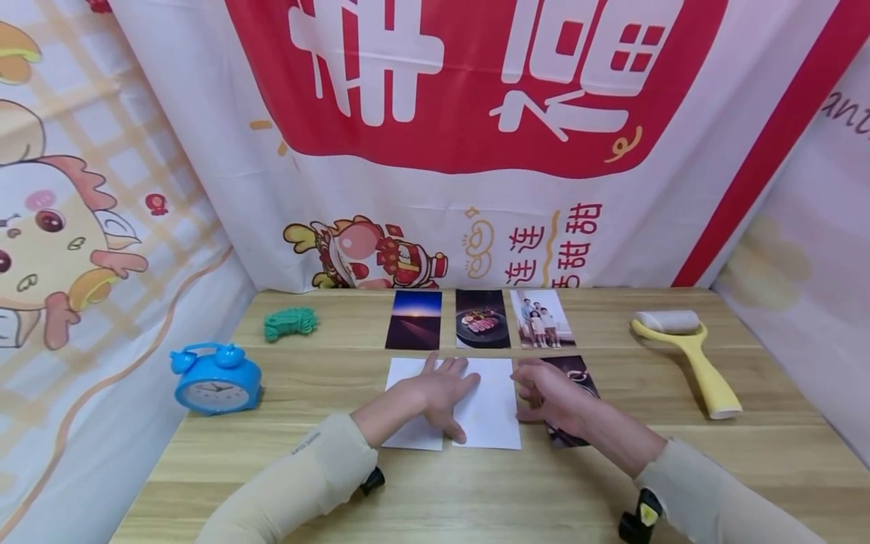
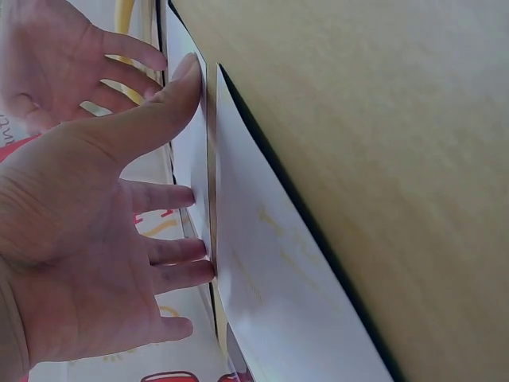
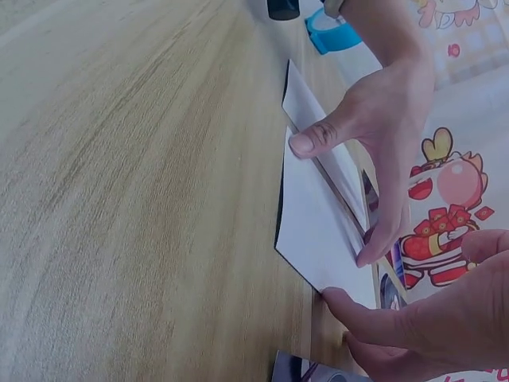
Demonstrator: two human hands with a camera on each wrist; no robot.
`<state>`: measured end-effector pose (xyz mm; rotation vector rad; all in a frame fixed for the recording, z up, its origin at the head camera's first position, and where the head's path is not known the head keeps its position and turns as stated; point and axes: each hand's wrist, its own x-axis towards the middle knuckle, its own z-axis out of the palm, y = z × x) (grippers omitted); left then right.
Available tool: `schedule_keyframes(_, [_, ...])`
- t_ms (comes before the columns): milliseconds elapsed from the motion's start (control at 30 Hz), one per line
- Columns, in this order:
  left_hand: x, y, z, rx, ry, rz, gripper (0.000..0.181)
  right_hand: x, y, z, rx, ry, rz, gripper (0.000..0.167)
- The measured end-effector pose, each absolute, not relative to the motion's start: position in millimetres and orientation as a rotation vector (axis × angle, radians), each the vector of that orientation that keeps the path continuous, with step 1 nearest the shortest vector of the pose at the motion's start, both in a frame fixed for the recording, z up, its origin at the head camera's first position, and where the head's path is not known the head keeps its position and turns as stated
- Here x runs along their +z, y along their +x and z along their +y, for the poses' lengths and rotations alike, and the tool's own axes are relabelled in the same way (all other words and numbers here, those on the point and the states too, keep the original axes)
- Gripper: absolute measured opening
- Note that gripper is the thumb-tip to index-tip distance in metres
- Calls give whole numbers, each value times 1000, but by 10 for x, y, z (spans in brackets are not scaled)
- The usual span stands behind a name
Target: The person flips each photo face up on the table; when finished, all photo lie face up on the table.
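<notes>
Two white, blank-faced cards lie side by side on the table, a left one [image 1: 412,437] and a right one [image 1: 495,415]. My left hand [image 1: 445,393] rests on them with spread fingers, its thumb on the right card near the lower left corner. At that card's right edge is my right hand [image 1: 557,397], thumb and fingertips touching or close to the edge, fingers slightly bent. Partly hidden under the right hand lies a dark photo card [image 1: 578,370]. The right wrist view shows the right thumb [image 3: 350,310] at the white card's corner.
Behind the white cards is a row of photo cards: a sunset [image 1: 413,321], a plate of food [image 1: 482,325] and a family group [image 1: 544,321]. A blue alarm clock [image 1: 217,381] and green cord [image 1: 290,323] stand left; a yellow-handled lint roller [image 1: 700,363] lies right.
</notes>
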<state>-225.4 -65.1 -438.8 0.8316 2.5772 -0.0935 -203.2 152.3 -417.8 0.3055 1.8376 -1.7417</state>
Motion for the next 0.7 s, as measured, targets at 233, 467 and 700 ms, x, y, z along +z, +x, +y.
schedule_keyframes(233, [-4392,-2271,-624,-131,856,2602,106,-4211,-2077,1566,-1763,357,1829,55])
schedule_keyframes(467, [-4376,-2283,-620,-139,864,2607,106,-4255,-2092,1604,-1759,329,1797,62])
schedule_keyframes(700, [-4412,-2294,-623,-128,866,2612,108,-4275,-2081,1621,-1749,264,1840,67])
